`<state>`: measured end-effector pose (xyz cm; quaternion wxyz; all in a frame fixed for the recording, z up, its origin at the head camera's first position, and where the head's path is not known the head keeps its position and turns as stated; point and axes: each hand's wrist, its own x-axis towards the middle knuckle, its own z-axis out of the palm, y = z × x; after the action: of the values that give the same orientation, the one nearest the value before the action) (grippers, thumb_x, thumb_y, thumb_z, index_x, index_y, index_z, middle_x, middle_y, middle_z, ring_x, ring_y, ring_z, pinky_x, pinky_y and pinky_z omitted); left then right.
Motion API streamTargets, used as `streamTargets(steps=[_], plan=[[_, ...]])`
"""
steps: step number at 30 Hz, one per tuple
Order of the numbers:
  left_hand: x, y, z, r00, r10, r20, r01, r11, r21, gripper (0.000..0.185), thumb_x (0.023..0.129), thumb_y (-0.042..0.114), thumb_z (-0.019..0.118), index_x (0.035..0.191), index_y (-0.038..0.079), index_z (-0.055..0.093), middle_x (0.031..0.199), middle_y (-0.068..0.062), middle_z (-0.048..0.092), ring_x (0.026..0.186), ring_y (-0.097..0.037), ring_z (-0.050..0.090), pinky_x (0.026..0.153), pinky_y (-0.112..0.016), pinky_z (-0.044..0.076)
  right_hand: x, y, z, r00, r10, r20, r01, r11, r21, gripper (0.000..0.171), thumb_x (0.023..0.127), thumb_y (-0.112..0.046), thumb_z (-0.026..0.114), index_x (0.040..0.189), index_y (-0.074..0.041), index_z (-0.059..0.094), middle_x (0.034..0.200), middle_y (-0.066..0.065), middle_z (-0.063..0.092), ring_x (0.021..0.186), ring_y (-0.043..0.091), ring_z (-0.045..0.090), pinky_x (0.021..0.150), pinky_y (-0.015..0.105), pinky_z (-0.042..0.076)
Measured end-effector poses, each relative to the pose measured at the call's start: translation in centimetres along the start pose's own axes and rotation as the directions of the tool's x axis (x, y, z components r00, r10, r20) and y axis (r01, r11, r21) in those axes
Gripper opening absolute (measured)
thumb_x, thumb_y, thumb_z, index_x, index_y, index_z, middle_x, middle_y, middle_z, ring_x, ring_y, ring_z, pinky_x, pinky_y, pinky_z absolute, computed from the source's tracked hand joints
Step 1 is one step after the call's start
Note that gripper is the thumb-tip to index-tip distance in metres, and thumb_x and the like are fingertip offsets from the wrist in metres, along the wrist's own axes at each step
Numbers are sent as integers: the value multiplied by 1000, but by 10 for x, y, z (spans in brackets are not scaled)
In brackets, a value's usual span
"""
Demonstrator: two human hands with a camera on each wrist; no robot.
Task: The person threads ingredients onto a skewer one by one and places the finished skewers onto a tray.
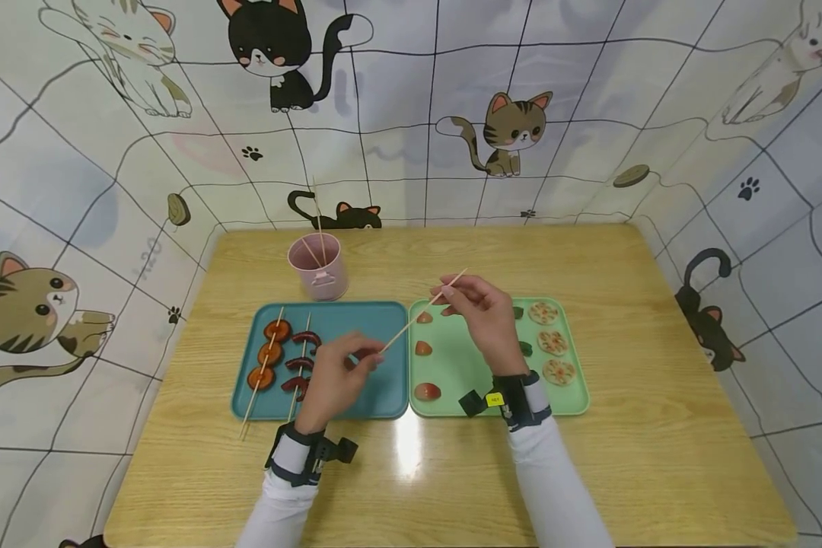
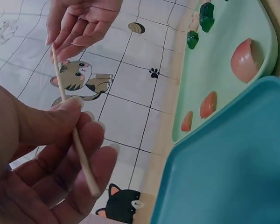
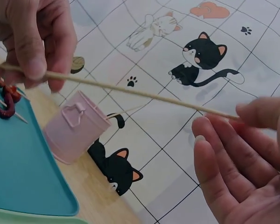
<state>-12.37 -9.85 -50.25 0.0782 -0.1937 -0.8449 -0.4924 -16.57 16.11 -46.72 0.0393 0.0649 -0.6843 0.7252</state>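
Observation:
A thin wooden skewer (image 1: pixel 411 323) slants across the space above the two trays, with a hand at each end. My left hand (image 1: pixel 336 377) pinches its lower end between thumb and fingers over the blue tray (image 1: pixel 383 396); in the left wrist view a short stub of the skewer (image 2: pixel 86 163) sticks out past the fingers. Above the green tray (image 1: pixel 452 377), my right hand (image 1: pixel 486 316) pinches the upper end between thumb and forefinger. The right wrist view shows the skewer (image 3: pixel 144 94) bare between both hands.
Two loaded skewers lie on the blue tray, one with round brown slices (image 1: pixel 270 355), one with dark red curled pieces (image 1: pixel 298 364). The green tray bears reddish wedges (image 1: pixel 428 391), green pieces (image 1: pixel 525 348) and pale round slices (image 1: pixel 552 342). A pink bucket (image 1: pixel 329 281) with sticks stands behind.

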Motion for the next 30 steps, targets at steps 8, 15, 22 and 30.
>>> streamTargets(steps=[8,15,22,30], plan=[[-15,-13,-2,995,-92,-41,90,994,-65,10,92,7,76,101,12,79,84,0,72,72,-8,65,58,-24,49,16,26,-16,997,54,52,-48,991,-125,37,100,-19,68,136,-10,64,125,15,72,111,29,71,85,30,60],[-30,-16,-1,962,-272,0,268,949,-168,11,93,8,75,102,12,79,85,-5,73,70,-13,67,59,-27,56,33,79,-24,978,170,117,-82,841,-535,37,100,-26,68,135,-14,65,123,6,73,111,25,69,91,40,56],[-32,-21,1,967,-256,-12,250,951,-180,11,92,7,75,102,9,78,84,-10,73,68,-21,67,57,-26,55,46,94,-4,943,233,236,16,680,-733,38,96,-21,72,129,-4,68,122,14,72,113,29,67,97,45,54],[-32,-20,2,966,-258,-4,254,952,-171,10,93,10,75,102,11,79,84,-9,73,68,-17,67,56,-26,56,52,100,9,937,236,259,81,574,-815,30,89,-16,77,117,-4,73,108,11,73,98,25,68,88,40,56]])
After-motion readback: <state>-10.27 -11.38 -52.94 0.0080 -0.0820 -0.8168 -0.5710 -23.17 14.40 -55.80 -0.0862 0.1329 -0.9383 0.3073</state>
